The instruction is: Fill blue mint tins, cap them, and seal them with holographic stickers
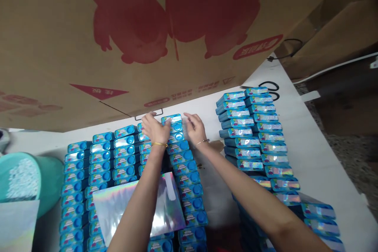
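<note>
Small blue tins stand on edge in several long rows on the white table. At the far end of the rightmost row of this block, a blue tin (171, 119) stands between my two hands. My left hand (156, 129) is over the row ends, fingers apart, its thumb at that tin's left side. Just right of the tin, my right hand (195, 128) has loosely curved fingers and nothing visible in it. Under my left forearm, a shiny holographic sheet (165, 212) with a pale label strip lies across the rows.
Behind the rows rises a large cardboard box (132, 82) with red print. To the right stand more tins (240, 122) with shiny strips on top, beside black-handled scissors (270, 86). A turquoise bucket (50, 181) holding white bits is at left, near another silvery sheet (19, 224).
</note>
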Action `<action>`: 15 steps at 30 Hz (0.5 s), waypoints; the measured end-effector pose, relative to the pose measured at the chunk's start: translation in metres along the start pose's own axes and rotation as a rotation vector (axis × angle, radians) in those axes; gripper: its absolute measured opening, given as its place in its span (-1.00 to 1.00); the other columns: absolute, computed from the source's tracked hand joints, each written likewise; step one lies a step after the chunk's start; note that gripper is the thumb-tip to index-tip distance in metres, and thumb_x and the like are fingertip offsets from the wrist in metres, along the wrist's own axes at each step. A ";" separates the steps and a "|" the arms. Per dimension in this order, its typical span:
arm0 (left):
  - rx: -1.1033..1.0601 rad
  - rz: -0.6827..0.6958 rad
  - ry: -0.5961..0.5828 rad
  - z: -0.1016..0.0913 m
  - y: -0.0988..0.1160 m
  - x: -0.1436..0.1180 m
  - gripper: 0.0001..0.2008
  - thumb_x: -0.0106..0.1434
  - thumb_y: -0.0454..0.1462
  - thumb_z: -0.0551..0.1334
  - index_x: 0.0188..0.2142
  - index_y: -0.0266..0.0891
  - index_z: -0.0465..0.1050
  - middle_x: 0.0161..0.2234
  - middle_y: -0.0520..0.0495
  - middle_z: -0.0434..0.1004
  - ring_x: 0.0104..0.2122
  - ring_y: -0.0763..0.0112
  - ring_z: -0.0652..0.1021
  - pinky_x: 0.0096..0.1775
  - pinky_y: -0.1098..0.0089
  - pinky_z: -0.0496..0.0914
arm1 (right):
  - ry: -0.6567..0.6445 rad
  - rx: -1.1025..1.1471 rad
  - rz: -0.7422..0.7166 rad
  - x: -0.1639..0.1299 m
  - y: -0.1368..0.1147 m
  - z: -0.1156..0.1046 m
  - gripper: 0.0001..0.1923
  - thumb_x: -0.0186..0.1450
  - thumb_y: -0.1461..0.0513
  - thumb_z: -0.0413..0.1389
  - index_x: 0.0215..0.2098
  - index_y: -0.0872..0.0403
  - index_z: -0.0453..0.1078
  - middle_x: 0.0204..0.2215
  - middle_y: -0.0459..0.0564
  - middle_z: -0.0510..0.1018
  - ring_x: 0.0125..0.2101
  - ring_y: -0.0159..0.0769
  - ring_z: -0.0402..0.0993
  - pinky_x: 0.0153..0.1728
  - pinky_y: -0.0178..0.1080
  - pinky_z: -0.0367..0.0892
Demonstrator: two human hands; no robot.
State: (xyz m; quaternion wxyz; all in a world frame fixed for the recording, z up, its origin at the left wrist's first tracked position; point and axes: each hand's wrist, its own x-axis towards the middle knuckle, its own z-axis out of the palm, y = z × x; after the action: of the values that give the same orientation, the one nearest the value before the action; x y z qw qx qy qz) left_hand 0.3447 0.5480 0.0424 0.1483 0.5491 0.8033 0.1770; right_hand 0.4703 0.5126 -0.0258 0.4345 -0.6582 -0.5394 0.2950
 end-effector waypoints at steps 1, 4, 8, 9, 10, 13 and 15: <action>0.009 -0.008 -0.008 0.000 0.001 0.000 -0.46 0.01 -0.15 0.40 -0.07 -0.19 0.21 -0.01 -0.18 0.27 0.05 0.02 0.33 0.03 0.03 0.20 | -0.023 0.003 -0.035 -0.005 0.002 0.001 -0.60 0.35 0.27 -0.13 0.05 0.08 0.41 -0.31 0.02 0.46 -0.27 -0.26 0.39 -0.19 -0.22 0.28; 0.025 -0.026 -0.030 0.002 0.004 0.004 -0.44 0.00 -0.16 0.41 -0.06 -0.19 0.23 0.01 -0.21 0.27 0.07 -0.02 0.32 0.03 0.01 0.21 | -0.126 -0.137 -0.044 -0.013 0.006 -0.001 -0.52 0.33 0.36 -0.17 0.09 0.02 0.41 -0.30 0.03 0.47 -0.23 -0.21 0.36 -0.17 -0.17 0.26; -0.081 0.087 -0.152 -0.017 -0.007 0.010 -0.57 0.04 -0.19 0.38 -0.14 -0.21 0.31 -0.04 -0.19 0.35 -0.01 0.08 0.41 0.00 0.08 0.28 | -0.188 -0.312 -0.095 -0.026 -0.014 -0.023 -0.57 0.36 0.27 -0.12 0.14 0.05 0.36 -0.12 0.13 0.46 -0.13 -0.10 0.31 -0.12 -0.09 0.22; -0.146 0.159 -0.209 -0.029 -0.013 0.009 -0.66 0.10 -0.19 0.33 -0.16 -0.21 0.32 -0.09 -0.16 0.40 -0.07 0.16 0.45 -0.03 0.14 0.31 | -0.184 -0.301 -0.134 -0.034 -0.024 -0.030 -0.57 0.38 0.21 -0.11 0.17 0.06 0.33 -0.08 0.14 0.44 -0.10 -0.09 0.30 -0.09 -0.08 0.21; -0.210 0.244 -0.270 -0.044 -0.021 0.006 -0.75 0.17 -0.19 0.26 -0.17 -0.21 0.34 -0.13 -0.13 0.44 -0.13 0.24 0.48 -0.06 0.21 0.34 | -0.189 -0.277 -0.172 -0.044 -0.035 -0.037 -0.56 0.39 0.14 -0.09 0.18 0.06 0.30 -0.05 0.14 0.43 -0.07 -0.09 0.29 -0.06 -0.08 0.20; -0.294 0.478 -0.483 -0.093 -0.052 -0.015 -0.78 0.29 -0.14 0.14 -0.15 -0.20 0.39 -0.19 -0.07 0.52 -0.19 0.33 0.52 -0.11 0.32 0.38 | -0.285 -0.223 -0.251 -0.083 -0.065 -0.048 -0.54 0.34 -0.02 0.00 0.07 0.05 0.38 -0.02 0.13 0.41 -0.02 -0.09 0.27 -0.02 -0.08 0.18; -0.248 0.566 -0.634 -0.117 -0.073 -0.036 -0.71 0.27 -0.09 0.18 -0.10 -0.18 0.41 -0.18 -0.08 0.56 -0.18 0.31 0.55 -0.13 0.33 0.39 | -0.371 -0.220 -0.281 -0.108 -0.077 -0.046 -0.61 0.32 -0.04 0.03 -0.09 0.05 0.45 -0.02 0.10 0.42 0.00 -0.09 0.25 -0.01 -0.06 0.15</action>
State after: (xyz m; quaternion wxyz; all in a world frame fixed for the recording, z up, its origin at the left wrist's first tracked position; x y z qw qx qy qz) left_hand 0.2457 0.4756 0.1161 0.3977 0.7526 0.5089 0.1282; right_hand 0.4481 0.3996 0.0546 0.2906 -0.5545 -0.7251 0.2870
